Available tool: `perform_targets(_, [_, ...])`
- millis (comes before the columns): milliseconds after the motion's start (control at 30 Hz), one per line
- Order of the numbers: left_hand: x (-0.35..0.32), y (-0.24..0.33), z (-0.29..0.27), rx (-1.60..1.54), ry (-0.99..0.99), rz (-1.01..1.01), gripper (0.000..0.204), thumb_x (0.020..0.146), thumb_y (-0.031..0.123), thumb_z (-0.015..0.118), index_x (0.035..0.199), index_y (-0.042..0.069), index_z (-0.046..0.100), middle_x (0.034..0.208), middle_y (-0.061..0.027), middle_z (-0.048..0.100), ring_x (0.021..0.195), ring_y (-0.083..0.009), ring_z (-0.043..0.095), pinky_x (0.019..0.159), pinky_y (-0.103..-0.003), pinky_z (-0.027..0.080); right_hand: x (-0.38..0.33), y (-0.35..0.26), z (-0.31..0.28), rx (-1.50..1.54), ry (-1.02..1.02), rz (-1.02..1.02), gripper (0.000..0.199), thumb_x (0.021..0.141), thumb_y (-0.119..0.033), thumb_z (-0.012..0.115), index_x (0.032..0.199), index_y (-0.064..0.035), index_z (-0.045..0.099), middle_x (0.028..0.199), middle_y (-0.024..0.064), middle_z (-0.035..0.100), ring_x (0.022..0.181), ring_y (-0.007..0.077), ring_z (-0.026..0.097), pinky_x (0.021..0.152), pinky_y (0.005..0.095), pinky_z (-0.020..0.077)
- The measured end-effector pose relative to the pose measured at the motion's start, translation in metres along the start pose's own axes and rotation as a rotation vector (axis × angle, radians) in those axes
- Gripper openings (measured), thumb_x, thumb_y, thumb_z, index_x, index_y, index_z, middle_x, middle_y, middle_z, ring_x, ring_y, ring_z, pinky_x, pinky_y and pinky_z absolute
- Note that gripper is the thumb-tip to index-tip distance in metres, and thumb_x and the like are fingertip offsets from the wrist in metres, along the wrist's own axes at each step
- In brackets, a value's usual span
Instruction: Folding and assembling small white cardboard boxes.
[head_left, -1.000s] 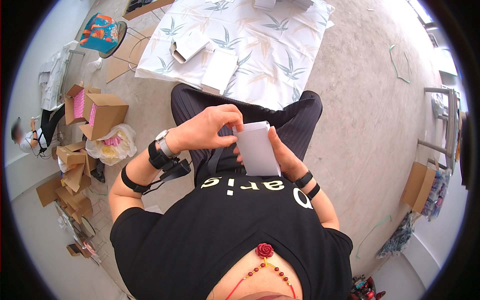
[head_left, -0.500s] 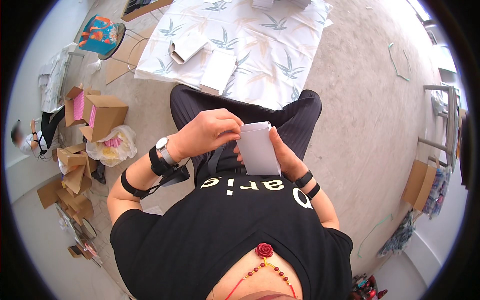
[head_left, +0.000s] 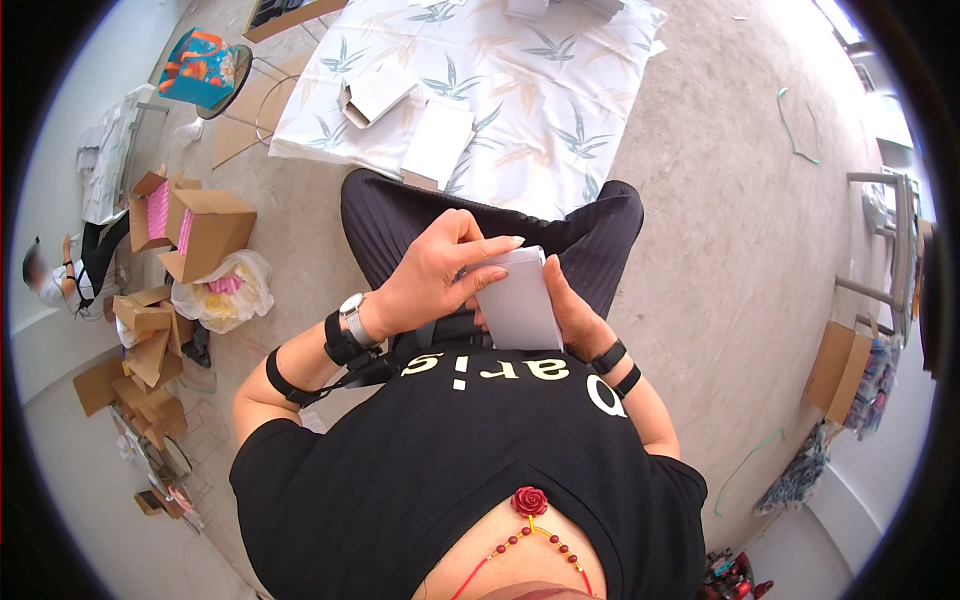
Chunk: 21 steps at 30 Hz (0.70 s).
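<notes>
A white box (head_left: 522,310) is held by the right fingers (head_left: 556,282), wrapped around it just below the left fingers (head_left: 488,248). These are narrowly spaced and laid at its top end; whether it is pinched cannot be told. The end is best pressed evenly, with the walls steadied but not squashed by the right grip.

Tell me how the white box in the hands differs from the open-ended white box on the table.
The held box is gripped by the right hand, while the left hand touches its far end; the table box lies untouched on the leaf-patterned cloth. The table box has an end gaping open toward the left, while no such gap shows on the held box. Both are white outside.
</notes>
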<state>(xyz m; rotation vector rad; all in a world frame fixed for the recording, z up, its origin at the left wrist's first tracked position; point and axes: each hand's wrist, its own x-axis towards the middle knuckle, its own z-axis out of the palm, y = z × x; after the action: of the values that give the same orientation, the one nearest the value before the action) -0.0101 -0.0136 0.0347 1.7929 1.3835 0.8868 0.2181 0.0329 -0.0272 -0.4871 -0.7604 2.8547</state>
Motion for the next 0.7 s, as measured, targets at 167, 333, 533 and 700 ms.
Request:
perform_targets(167, [-0.002,-0.004,0.009,0.085,0.082,0.128,0.04,0.089,0.016,0.078,0.128,0.014,0.073,0.091,-0.0037,0.056,0.082,-0.0193,0.052,0.071,-0.032,0.048,-0.003,-0.006,0.01,-0.066,0.073,0.027,0.109,0.086,-0.092,0.033,0.141,-0.0007,0.052,0.126,0.0214,0.066,0.111,0.03,0.069,0.093,0.0401,0.0584])
perform_targets(333, [-0.004,-0.005,0.012,0.139,0.095,0.177,0.04,0.087,0.013,0.079,0.127,0.013,0.073,0.096,-0.0023,0.059,0.083,-0.0191,0.054,0.072,-0.031,0.051,-0.003,0.002,-0.003,0.022,-0.026,0.003,0.102,0.091,-0.084,0.042,0.146,0.002,0.047,0.134,0.0251,0.06,0.117,0.0325,0.066,0.097,0.0425,0.0569])
perform_targets(533, [-0.003,-0.009,0.015,0.069,0.132,0.277,0.041,0.087,0.011,0.078,0.127,0.01,0.073,0.101,-0.0038,0.062,0.087,-0.0199,0.054,0.077,-0.032,0.052,-0.004,0.002,0.0,-0.004,-0.027,-0.002,0.101,0.092,-0.082,0.043,0.147,0.0018,0.046,0.134,0.0254,0.06,0.116,0.0326,0.067,0.096,0.0419,0.0577])
perform_targets(700, [0.006,0.007,0.006,-0.04,0.023,0.101,0.039,0.09,0.007,0.074,0.129,0.008,0.072,0.106,-0.005,0.063,0.096,-0.0214,0.054,0.084,-0.033,0.05,-0.004,-0.001,0.003,0.01,0.001,0.019,0.1,0.092,-0.082,0.043,0.148,0.0005,0.045,0.134,0.0249,0.06,0.116,0.0331,0.067,0.095,0.0417,0.058])
